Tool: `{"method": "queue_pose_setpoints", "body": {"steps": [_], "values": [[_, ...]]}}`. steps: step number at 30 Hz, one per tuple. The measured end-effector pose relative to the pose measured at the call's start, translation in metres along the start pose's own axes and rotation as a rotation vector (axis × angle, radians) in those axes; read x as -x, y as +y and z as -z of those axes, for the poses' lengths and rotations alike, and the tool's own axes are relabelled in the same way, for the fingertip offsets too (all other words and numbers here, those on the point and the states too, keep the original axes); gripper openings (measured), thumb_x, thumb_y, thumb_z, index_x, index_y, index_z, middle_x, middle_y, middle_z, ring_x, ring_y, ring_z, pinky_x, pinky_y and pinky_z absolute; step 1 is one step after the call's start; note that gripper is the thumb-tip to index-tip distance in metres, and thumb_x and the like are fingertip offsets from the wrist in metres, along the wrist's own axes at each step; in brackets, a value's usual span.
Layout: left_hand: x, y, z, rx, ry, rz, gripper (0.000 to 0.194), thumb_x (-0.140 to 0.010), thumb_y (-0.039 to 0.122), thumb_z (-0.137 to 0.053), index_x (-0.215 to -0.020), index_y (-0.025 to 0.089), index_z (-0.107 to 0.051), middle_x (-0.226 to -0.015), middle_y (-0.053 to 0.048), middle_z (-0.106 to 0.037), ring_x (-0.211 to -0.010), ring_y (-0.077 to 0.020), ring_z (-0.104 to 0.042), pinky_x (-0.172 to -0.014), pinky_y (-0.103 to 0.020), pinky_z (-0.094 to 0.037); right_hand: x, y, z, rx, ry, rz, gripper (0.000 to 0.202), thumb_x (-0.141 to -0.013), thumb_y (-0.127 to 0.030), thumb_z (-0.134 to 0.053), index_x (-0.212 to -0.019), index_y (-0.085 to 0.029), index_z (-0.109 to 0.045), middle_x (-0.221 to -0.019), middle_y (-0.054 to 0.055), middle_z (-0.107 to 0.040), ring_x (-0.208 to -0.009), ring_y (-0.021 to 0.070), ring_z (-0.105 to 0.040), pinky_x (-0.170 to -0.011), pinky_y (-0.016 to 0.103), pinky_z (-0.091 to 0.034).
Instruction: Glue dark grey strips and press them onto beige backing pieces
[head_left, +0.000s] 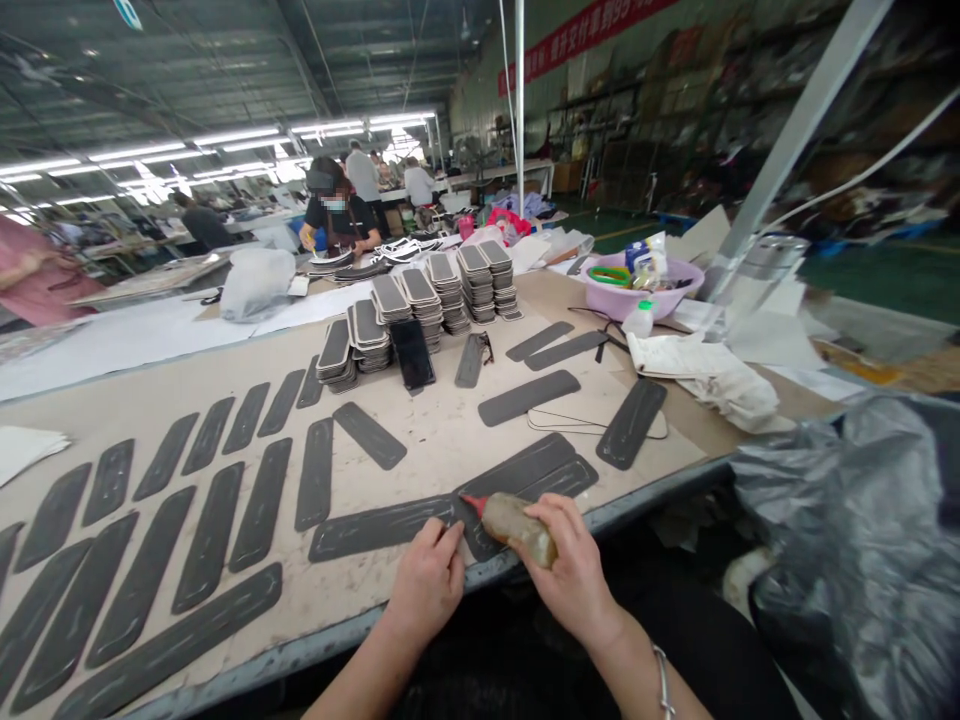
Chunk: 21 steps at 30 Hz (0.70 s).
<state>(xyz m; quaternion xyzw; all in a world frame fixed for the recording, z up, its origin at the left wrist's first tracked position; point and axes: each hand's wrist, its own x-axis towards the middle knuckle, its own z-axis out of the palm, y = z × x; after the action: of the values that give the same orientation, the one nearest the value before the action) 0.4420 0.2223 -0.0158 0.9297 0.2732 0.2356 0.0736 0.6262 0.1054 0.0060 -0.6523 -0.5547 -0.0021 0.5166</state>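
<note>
At the near edge of the desk (pixel 442 425), my two hands are apart over one grey strip (pixel 478 540). My right hand (pixel 574 575) is wrapped round a squeeze bottle (pixel 521 528), its red nozzle (pixel 474 503) pointing across the strip; my left hand (pixel 429 580) has its fingers bunched at the strip's edge, though I cannot tell whether they grip it. Other strips lie just beside it.

Going by the shiny streaks, I judge most of the rows on the left (pixel 210 535) done. A plain strip (pixel 529 397) farther in shows no streak I can make out, so it and the two strips beyond it look left to do; I'd call the work well along.

Past those stand stacks of pale-edged pieces (pixel 442 285), a phone (pixel 413 355) against them. A purple basin (pixel 637 300) sits to the right, and a co-worker (pixel 358 218) bends over other pieces farther back.
</note>
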Motion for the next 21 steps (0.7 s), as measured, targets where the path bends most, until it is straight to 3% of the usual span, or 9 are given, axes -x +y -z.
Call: {"method": "queue_pose_setpoints", "body": {"steps": [10,21], "values": [[0.000,-0.001,-0.001,-0.009,0.009,-0.002,0.033,-0.086,0.011,-0.041,-0.111,0.012,-0.063,-0.087,-0.008,-0.055,-0.074,-0.0170,-0.058,-0.069,-0.029,-0.055,0.008,-0.001,0.028,0.015,-0.054,-0.048,0.024,-0.087,-0.026,-0.062,-0.110,-0.023,-0.055,-0.109,0.009,-0.051,-0.100,0.0237,-0.054,-0.085,0.038,-0.051],[0.000,-0.003,-0.002,-0.044,-0.003,-0.017,0.033,-0.087,0.010,-0.041,-0.110,0.009,-0.064,-0.088,-0.009,-0.056,-0.073,-0.0182,-0.059,-0.070,-0.031,-0.055,-0.005,0.039,0.072,0.385,0.312,-0.132,0.024,-0.087,-0.035,-0.063,-0.104,-0.021,-0.057,-0.102,0.008,-0.054,-0.095,0.0251,-0.056,-0.087,0.043,-0.049]]}}
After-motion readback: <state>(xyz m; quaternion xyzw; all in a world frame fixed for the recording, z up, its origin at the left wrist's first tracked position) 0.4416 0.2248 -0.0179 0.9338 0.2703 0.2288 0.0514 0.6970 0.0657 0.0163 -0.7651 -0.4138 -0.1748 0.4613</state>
